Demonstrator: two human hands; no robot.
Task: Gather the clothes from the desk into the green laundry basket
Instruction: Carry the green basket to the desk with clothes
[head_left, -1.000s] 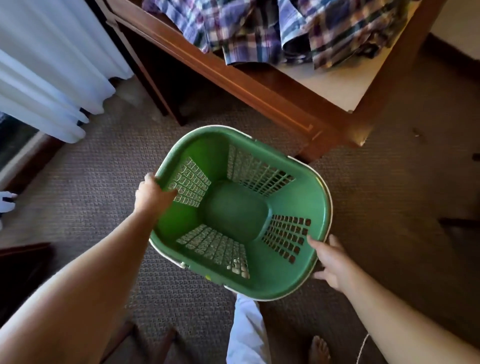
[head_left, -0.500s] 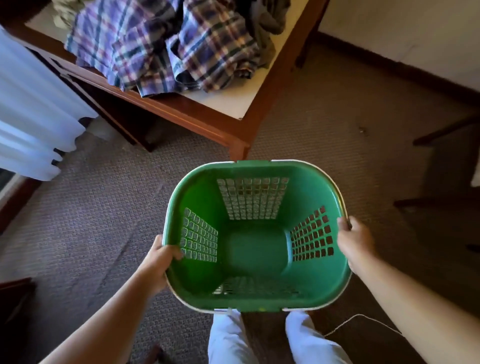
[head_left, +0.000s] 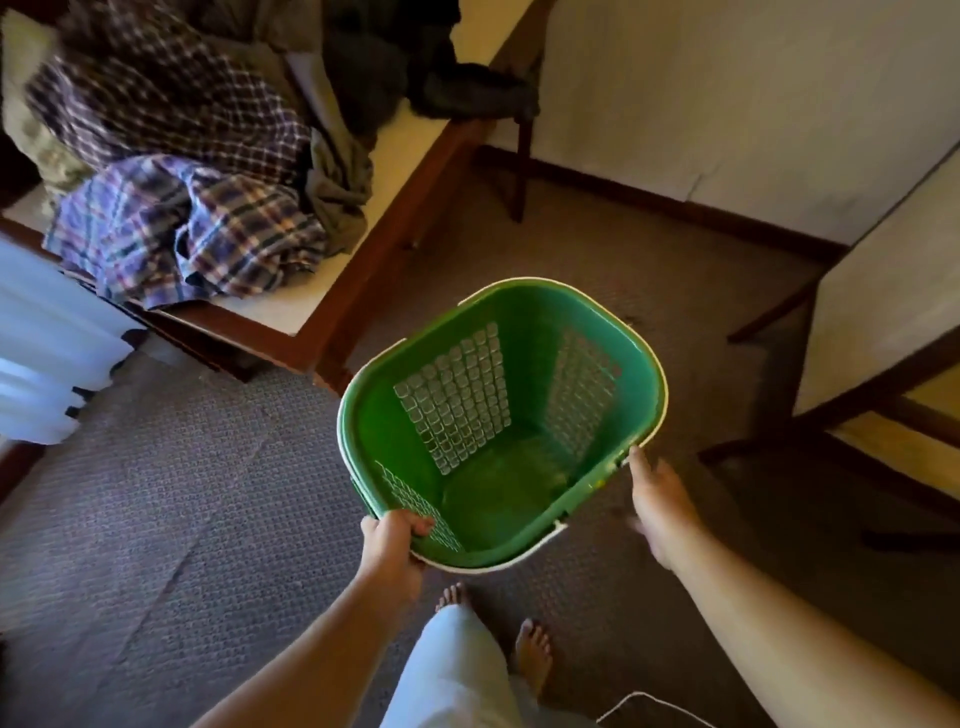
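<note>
The green laundry basket (head_left: 524, 358) is empty and tilted, held above the carpet in front of the desk's corner. My left hand (head_left: 392, 543) grips its near left rim, thumb inside. At the near right rim is my right hand (head_left: 660, 501), blurred, with fingers loosely extended and only a fingertip touching the edge. On the wooden desk (head_left: 358, 265) at upper left lie a purple plaid garment (head_left: 192, 234), a darker checked one (head_left: 156, 109), an olive cloth (head_left: 337, 182) and a dark garment (head_left: 467, 88).
A white curtain (head_left: 47, 338) hangs at the left edge. Another wooden-framed piece of furniture (head_left: 883, 312) stands at the right, by the wall. My bare feet (head_left: 532, 649) stand on the patterned carpet, and a thin white cord (head_left: 649, 701) lies at the bottom.
The basket has swung to the right and turned, now off the desk's corner. My right hand has let go of its grip on the rim and opened. My left hand still holds on.
</note>
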